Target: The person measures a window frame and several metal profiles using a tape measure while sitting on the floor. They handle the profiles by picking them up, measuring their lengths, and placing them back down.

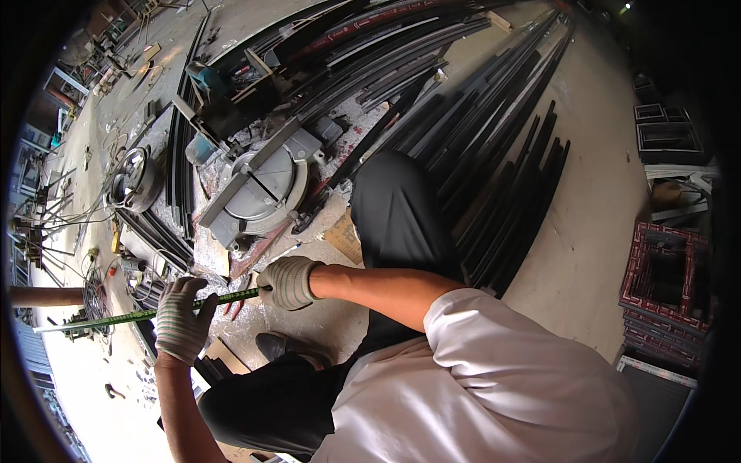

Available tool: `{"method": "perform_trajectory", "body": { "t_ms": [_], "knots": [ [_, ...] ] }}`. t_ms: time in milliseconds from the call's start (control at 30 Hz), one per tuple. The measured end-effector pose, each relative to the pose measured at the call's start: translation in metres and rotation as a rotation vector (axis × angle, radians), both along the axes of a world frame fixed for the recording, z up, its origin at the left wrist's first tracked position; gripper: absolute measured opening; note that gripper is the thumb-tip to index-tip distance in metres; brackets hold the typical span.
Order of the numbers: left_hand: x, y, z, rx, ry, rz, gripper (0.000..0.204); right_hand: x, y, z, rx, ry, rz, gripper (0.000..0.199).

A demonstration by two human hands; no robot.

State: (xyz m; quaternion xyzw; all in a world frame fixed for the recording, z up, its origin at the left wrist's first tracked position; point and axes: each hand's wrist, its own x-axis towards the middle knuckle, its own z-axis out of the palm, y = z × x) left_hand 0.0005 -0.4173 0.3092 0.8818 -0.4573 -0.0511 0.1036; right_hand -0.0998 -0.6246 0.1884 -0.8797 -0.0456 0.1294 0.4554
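Observation:
A long green strip with dark markings, which looks like a tape measure blade (pixel 131 317), runs between my hands and on past the left one; its far-left end is pale with glare. My left hand (pixel 184 320), in a striped knitted glove, is closed around the strip, thumb and fingers on either side. My right hand (pixel 289 283), gloved alike, makes a fist at the strip's right end. Whether a case sits inside that fist is hidden. Just beyond my hands stands a mitre saw (pixel 258 185) with a round metal table and grey fence.
Long dark metal profiles (pixel 463 147) lie in bundles ahead and to the right of my knee. Stacked red-patterned frames (pixel 629 293) stand at the far right. A round metal reel-like thing (pixel 133 181) sits left of the saw. Red-handled pliers (pixel 235 307) lie below the strip.

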Motion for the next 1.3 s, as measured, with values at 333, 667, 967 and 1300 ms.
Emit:
{"method": "perform_trajectory", "body": {
  "t_ms": [333,667,967,1300],
  "knots": [
    [0.005,0.001,-0.044,0.283,0.296,0.067,0.021,0.007,-0.001,0.003,-0.114,0.215,0.13,0.037],
    [0.036,0.001,-0.097,0.258,0.457,0.007,0.019,0.012,-0.014,-0.039,0.034,0.229,0.102,0.039],
    [0.05,-0.003,-0.102,0.329,0.467,-0.003,0.011,0.008,-0.036,-0.091,-0.002,0.325,-0.099,0.032],
    [0.059,-0.018,-0.105,0.148,0.461,0.018,0.032,-0.002,-0.05,-0.164,-0.042,0.519,-0.048,0.034]
  ]
}}
